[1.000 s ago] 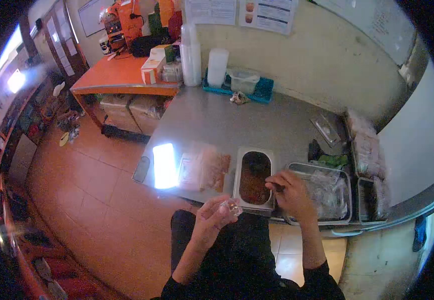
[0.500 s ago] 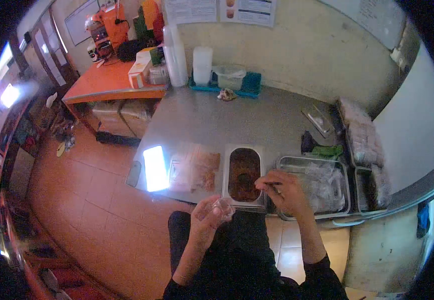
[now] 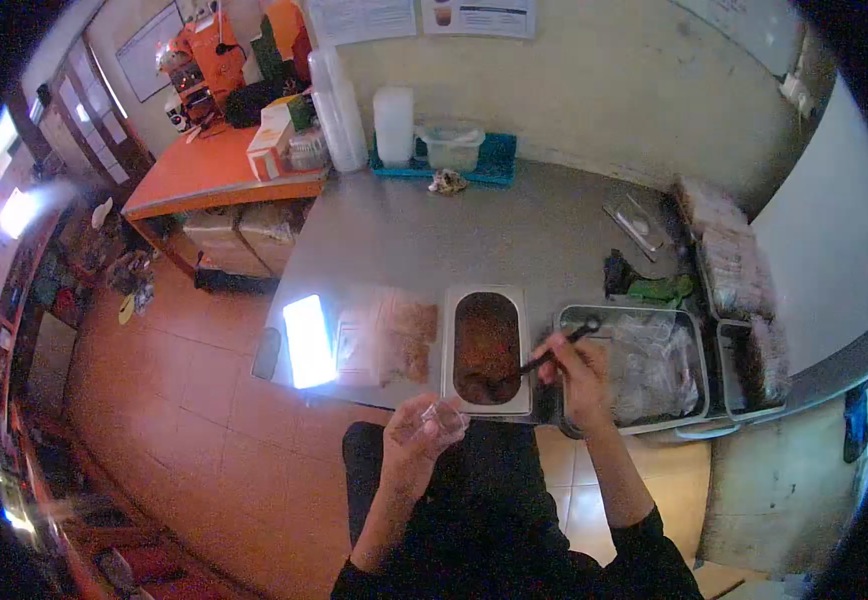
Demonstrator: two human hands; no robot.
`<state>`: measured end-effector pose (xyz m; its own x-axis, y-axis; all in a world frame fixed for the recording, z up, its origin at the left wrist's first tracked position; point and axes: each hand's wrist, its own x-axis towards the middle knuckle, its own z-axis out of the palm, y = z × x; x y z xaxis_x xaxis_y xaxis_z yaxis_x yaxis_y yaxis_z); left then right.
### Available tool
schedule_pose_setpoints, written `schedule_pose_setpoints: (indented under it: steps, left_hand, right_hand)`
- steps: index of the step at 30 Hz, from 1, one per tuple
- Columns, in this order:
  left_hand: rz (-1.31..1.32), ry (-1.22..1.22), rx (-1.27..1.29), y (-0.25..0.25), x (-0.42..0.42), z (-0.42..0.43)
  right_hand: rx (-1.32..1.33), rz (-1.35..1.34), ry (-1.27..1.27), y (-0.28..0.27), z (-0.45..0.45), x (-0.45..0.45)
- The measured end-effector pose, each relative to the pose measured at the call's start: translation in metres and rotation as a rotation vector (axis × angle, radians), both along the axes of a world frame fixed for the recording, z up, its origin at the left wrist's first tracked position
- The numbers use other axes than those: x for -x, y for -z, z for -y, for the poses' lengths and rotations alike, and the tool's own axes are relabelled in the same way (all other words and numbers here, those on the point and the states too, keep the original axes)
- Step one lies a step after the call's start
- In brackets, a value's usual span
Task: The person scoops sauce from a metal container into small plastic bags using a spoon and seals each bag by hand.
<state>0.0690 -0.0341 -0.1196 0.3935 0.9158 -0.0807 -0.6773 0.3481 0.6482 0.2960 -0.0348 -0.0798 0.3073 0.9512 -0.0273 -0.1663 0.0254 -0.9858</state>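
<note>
My left hand (image 3: 412,440) grips a small clear plastic cup (image 3: 442,424) in front of the steel table's near edge. In my right hand (image 3: 579,385) is a black spoon (image 3: 559,347), its handle slanting up to the right. The spoon's lower end reaches into a deep steel pan (image 3: 528,300) of dark reddish-brown sauce (image 3: 487,335), where its bowl is hard to make out. Just right of the pan, partly behind my right hand, sits a steel tray (image 3: 699,345) with clear plastic pieces (image 3: 644,365) in it.
Left of the pan lie clear packets with brownish contents (image 3: 409,340) and a glaring bright rectangle (image 3: 309,341). Bundled packets (image 3: 734,265) line the right side, near a green-and-black cloth (image 3: 659,288). At the back, a teal tray (image 3: 502,160) holds white containers (image 3: 394,125).
My right hand has turned and shifted slightly right, bringing the spoon's handle up into view over the pan and tray. My left hand still holds the cup in nearly the same place.
</note>
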Motion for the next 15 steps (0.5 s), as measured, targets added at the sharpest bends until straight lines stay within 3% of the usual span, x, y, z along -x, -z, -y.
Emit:
schedule_pose_setpoints:
  steps: [1,5,7,15]
  left_hand:
    - [0.004,0.0,0.017,0.0,0.001,0.0]
    - [0.011,0.006,-0.003,0.0,0.004,-0.005]
    - [0.006,-0.007,-0.015,-0.005,0.007,-0.007]
    - [0.004,-0.144,-0.056,-0.005,0.015,-0.021]
  right_hand:
    - [0.008,-0.116,0.143,0.003,-0.001,0.001]
    - [0.038,-0.063,0.3,0.017,0.004,-0.007]
    - [-0.026,-0.166,0.411,0.019,0.006,-0.009]
    - [-0.028,-0.214,0.45,0.013,0.012,-0.014]
